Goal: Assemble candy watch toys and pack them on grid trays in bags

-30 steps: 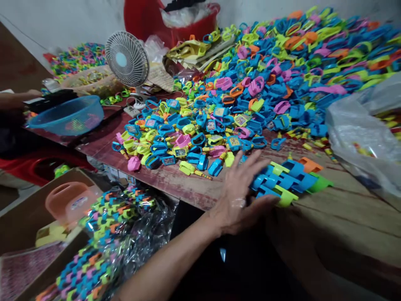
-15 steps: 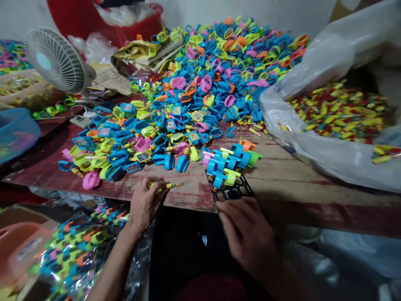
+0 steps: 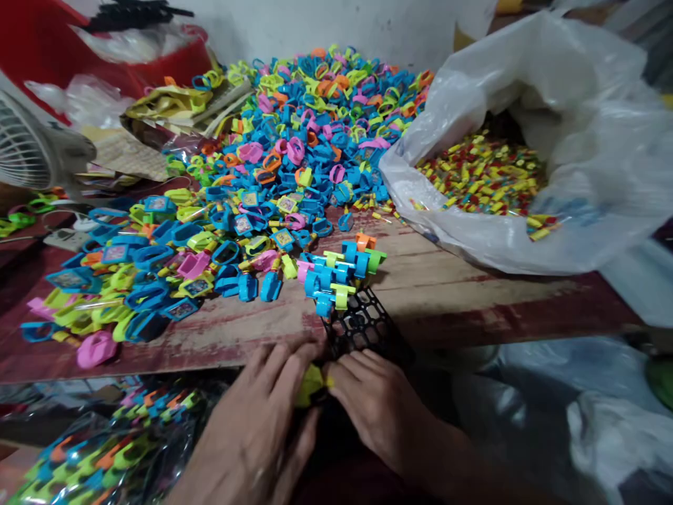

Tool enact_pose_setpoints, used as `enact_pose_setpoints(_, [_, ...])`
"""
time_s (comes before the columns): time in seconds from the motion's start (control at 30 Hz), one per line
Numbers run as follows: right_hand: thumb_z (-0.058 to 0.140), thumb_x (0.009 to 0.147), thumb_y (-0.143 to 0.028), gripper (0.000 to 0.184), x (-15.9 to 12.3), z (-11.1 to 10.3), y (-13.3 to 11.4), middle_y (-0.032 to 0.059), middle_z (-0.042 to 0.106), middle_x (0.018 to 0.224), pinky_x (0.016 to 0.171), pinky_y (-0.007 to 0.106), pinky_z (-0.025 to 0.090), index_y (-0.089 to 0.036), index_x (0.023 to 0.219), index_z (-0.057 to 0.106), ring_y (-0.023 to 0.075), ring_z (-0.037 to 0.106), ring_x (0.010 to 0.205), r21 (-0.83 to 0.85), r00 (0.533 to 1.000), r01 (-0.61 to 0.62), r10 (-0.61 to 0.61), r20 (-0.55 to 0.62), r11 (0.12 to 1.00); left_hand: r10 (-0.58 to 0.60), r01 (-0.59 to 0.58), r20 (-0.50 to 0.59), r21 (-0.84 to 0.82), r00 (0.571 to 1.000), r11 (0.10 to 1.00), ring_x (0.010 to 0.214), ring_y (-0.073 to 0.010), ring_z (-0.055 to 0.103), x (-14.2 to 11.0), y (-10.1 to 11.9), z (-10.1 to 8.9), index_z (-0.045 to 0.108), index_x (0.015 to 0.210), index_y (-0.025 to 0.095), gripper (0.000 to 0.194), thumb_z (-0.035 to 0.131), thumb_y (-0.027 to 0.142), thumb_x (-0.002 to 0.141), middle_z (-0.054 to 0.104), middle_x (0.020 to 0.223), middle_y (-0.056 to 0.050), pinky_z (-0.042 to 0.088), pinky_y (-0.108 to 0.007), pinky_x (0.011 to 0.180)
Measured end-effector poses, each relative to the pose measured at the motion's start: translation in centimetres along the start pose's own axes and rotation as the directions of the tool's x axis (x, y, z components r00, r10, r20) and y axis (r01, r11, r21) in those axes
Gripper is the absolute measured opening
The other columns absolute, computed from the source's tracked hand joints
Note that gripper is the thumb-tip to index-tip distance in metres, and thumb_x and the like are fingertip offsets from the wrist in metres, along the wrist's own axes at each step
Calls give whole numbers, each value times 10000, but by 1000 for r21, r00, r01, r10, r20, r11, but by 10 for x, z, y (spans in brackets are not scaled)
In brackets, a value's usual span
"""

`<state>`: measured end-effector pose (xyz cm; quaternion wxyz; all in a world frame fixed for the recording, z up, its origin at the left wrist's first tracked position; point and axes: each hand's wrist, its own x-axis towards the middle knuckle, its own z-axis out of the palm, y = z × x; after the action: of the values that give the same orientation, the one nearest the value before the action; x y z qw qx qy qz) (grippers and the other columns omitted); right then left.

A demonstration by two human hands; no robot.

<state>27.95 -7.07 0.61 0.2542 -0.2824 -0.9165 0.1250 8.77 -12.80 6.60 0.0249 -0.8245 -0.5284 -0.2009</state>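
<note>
Close to the table's front edge, my left hand [image 3: 257, 410] is closed around a yellow-green toy watch [image 3: 310, 386]. My right hand [image 3: 381, 410] meets it from the other side, its fingers pinching the small yellow tube [image 3: 329, 381] at the watch's end; most of that tube is hidden by the fingers. Just beyond both hands lies a black plastic grid tray [image 3: 362, 319]. Its far part carries several toy watches [image 3: 336, 273] in blue, yellow-green, pink, orange and green, set upright in rows. The nearer holes of the tray hold nothing.
A large heap of coloured toy watches [image 3: 294, 154] spreads over the wooden table [image 3: 446, 294]. At the right stands an open white bag [image 3: 463, 235] of small yellow and red tubes [image 3: 484, 175]. A fan [image 3: 36, 144] is at the left, and bagged watches [image 3: 89, 456] lie below the table.
My left hand has brought the toy watch with its tube rightward and nearer to me. My right hand has left the tray and now grips the tube's end. The view has turned right.
</note>
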Motion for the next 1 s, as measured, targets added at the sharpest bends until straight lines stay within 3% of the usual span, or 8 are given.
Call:
enact_pose_setpoints(0.13, [456,965,-203,176,-14,-20,36,34,682,873,725,276,516,-213,913,624,181,649,813,226,959,-200,238,-154,953,-36,27,-94,-98,995,995,1376,-314,414,48,-15,-23,408,1398,292,483,508,416,942,491,1458,-64,384,-541,1126])
enact_pose_setpoints(0.23, [538,940,-282,133,-11,-21,60,37,709,900,717,290,533,-216,967,651,199,675,812,351,860,-351,447,-247,868,13,-24,-82,-132,997,991,1466,-355,239,88,-34,-3,378,1440,237,645,555,548,903,337,1568,-91,262,-583,1179])
enact_pose_setpoints(0.33, [564,904,-297,146,-3,-10,75,34,700,762,666,300,523,-208,826,650,198,657,687,351,826,-399,498,-264,847,56,-49,28,-200,998,979,1429,-328,318,113,-46,27,374,1456,208,668,547,552,910,359,1553,-118,309,-536,1156])
enact_pose_setpoints(0.43, [578,870,-287,140,4,2,82,42,708,748,664,300,520,-210,771,642,201,662,688,372,809,-425,530,-253,825,52,-38,66,-203,996,978,1337,-286,432,118,-48,43,399,1442,212,573,512,478,947,465,1472,-108,354,-490,1115])
enact_pose_setpoints(0.53, [599,862,-300,141,9,8,85,32,699,730,638,282,509,-204,767,640,185,652,658,422,789,-424,555,-263,802,43,-28,72,-196,996,980,1319,-289,430,115,-47,44,380,1449,202,590,507,487,948,466,1464,-114,345,-484,1103])
enact_pose_setpoints(0.67, [614,859,-320,181,11,4,85,9,661,672,614,266,493,-206,719,612,161,612,614,387,795,-420,538,-279,821,24,-14,42,-232,999,973,1306,-284,425,112,-47,43,354,1445,180,611,500,505,949,467,1452,-129,343,-469,1098])
enact_pose_setpoints(0.83, [630,836,-363,165,4,-4,87,26,720,774,668,301,537,-204,843,672,194,671,704,403,753,-481,602,-264,778,20,-10,41,-242,999,970,1280,-285,429,111,-49,46,343,1439,174,605,511,479,944,472,1433,-137,342,-463,1088])
enact_pose_setpoints(1.0, [593,850,-331,198,10,0,85,69,755,906,760,348,552,-200,914,727,233,697,859,373,797,-457,558,-230,807,25,-17,26,-250,999,968,1264,-295,436,110,-50,46,337,1438,196,603,505,492,941,487,1420,-136,337,-487,1075])
